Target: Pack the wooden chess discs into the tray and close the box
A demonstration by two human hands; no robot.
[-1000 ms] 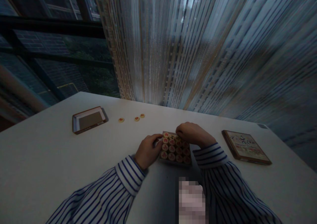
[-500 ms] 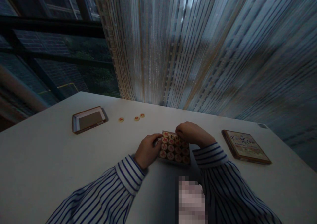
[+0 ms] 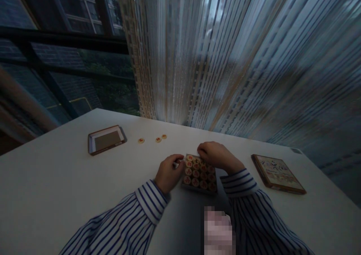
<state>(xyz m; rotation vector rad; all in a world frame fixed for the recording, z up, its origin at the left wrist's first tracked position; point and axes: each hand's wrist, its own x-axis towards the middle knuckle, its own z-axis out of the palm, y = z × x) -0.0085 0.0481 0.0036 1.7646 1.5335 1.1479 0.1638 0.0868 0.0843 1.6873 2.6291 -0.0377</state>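
Observation:
A small square box [image 3: 199,173] packed with several round wooden chess pieces marked in red and black lies on the white table [image 3: 56,187] in front of me. My left hand [image 3: 168,171] rests against the box's left side, fingers curled at its upper left corner. My right hand [image 3: 216,155] lies over the box's far edge, fingers bent down onto the top row of pieces. Whether either hand holds a piece is hidden. Both sleeves are blue and white striped.
Three loose round pieces [image 3: 158,139] lie farther back on the table. An open box part [image 3: 106,139] with a dark inside sits at the far left. A printed lid [image 3: 277,173] lies at the right. Striped curtains and a dark window stand behind the table.
The view has shifted slightly, so everything sits a little lower and to the right. My hands stay at the box with almost no movement.

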